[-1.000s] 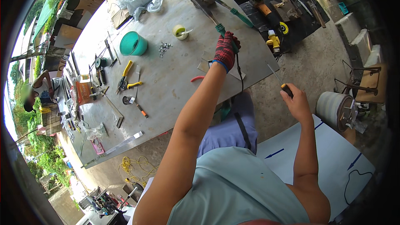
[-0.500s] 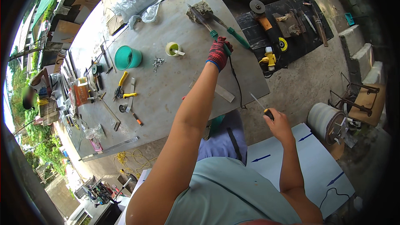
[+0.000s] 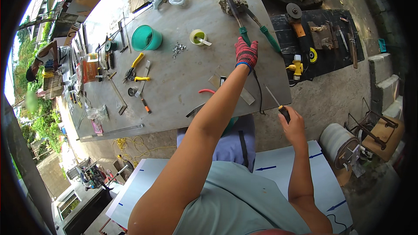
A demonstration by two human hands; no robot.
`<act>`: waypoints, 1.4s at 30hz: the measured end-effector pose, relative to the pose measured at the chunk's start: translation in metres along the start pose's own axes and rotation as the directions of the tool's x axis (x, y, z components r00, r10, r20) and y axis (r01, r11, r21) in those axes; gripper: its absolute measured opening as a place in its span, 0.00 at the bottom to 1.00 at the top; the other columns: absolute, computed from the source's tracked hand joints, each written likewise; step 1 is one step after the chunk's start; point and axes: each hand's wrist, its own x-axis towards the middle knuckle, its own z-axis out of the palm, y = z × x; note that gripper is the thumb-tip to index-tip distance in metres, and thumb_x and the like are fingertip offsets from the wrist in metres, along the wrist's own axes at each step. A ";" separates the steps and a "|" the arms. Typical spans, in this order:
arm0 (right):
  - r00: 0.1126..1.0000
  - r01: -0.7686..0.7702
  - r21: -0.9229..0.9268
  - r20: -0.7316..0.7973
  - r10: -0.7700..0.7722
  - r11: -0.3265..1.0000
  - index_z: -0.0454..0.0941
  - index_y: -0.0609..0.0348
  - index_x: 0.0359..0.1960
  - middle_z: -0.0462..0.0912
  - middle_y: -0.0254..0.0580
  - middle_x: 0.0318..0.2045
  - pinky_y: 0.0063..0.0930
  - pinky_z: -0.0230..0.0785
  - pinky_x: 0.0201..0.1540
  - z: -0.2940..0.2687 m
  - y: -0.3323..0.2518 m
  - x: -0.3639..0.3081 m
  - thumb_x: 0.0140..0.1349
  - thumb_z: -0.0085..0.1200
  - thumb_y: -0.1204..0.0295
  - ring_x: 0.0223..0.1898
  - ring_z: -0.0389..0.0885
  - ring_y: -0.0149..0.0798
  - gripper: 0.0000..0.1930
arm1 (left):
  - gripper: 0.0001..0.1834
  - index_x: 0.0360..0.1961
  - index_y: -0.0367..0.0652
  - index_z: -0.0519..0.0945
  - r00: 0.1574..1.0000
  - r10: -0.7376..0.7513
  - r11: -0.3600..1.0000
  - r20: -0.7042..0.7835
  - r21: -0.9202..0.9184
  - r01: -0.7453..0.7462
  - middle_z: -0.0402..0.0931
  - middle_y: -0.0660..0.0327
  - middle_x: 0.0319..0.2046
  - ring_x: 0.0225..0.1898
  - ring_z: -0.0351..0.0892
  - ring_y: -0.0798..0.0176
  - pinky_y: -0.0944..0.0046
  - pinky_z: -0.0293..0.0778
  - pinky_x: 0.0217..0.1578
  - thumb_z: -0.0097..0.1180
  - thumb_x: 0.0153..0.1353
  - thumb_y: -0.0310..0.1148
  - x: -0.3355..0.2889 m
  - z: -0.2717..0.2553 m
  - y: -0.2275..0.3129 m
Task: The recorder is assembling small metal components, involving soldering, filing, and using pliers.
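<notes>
My left hand (image 3: 247, 53), in a red and black checked glove, is closed round the rear of a green-handled soldering iron (image 3: 243, 31). The iron's dark tip leans on a rough stone (image 3: 233, 2), and a black cord trails from under the hand. Beside it, a second green-handled iron (image 3: 270, 38) also rests against the stone. In my bare right hand (image 3: 294, 124) is a screwdriver (image 3: 277, 102) with a black and yellow handle. Its shaft points up and left, past the table's edge. My left forearm partly covers red-handled pliers (image 3: 207, 91) and flat metal strips (image 3: 244, 93).
The metal table (image 3: 183, 78) carries a green bucket (image 3: 146, 38), a pale yellow cup (image 3: 198, 37), small metal pieces (image 3: 178, 49), yellow-handled snips (image 3: 133, 66) and a hammer (image 3: 142, 100). An angle grinder (image 3: 298, 24) lies on a black sheet to the right. A person (image 3: 41, 58) is at far left.
The view has shifted, so the table appears lower and farther right. My left hand sits farther back on the iron's handle. The screwdriver stays in my right hand.
</notes>
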 end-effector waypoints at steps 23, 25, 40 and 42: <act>0.776 0.631 -0.053 0.057 -0.628 0.774 0.78 0.63 0.61 0.77 0.49 0.56 0.41 0.65 0.65 0.237 -0.137 -0.127 0.64 0.59 0.77 0.57 0.74 0.51 0.22 | 0.22 0.60 0.44 0.72 0.930 -0.255 0.601 -0.264 -0.797 -0.062 0.79 0.59 0.29 0.20 0.77 0.67 0.64 0.73 0.21 0.62 0.72 0.42 -0.234 -0.348 -0.346; 0.803 0.596 -0.122 0.109 -0.586 0.794 0.80 0.63 0.56 0.78 0.47 0.52 0.42 0.67 0.62 0.232 -0.125 -0.135 0.63 0.60 0.78 0.56 0.74 0.52 0.19 | 0.30 0.66 0.41 0.66 0.855 -0.323 0.782 -0.406 -0.623 0.000 0.76 0.61 0.27 0.21 0.74 0.69 0.63 0.72 0.21 0.65 0.68 0.38 -0.200 -0.402 -0.391; 0.831 0.556 -0.283 0.179 -0.527 0.781 0.82 0.58 0.55 0.77 0.45 0.50 0.40 0.68 0.61 0.253 -0.075 -0.194 0.65 0.62 0.71 0.55 0.75 0.49 0.16 | 0.33 0.66 0.36 0.74 0.623 0.284 0.944 -0.729 0.325 -0.050 0.75 0.44 0.61 0.62 0.75 0.44 0.48 0.72 0.63 0.65 0.67 0.47 -0.134 -0.480 -0.406; 0.845 0.535 -0.296 0.197 -0.498 0.791 0.82 0.58 0.55 0.77 0.45 0.50 0.40 0.68 0.61 0.250 -0.065 -0.198 0.66 0.62 0.71 0.55 0.75 0.49 0.16 | 0.28 0.64 0.39 0.76 0.703 0.272 0.960 -0.657 0.133 -0.247 0.78 0.48 0.58 0.54 0.81 0.51 0.53 0.77 0.57 0.65 0.68 0.41 -0.170 -0.419 -0.395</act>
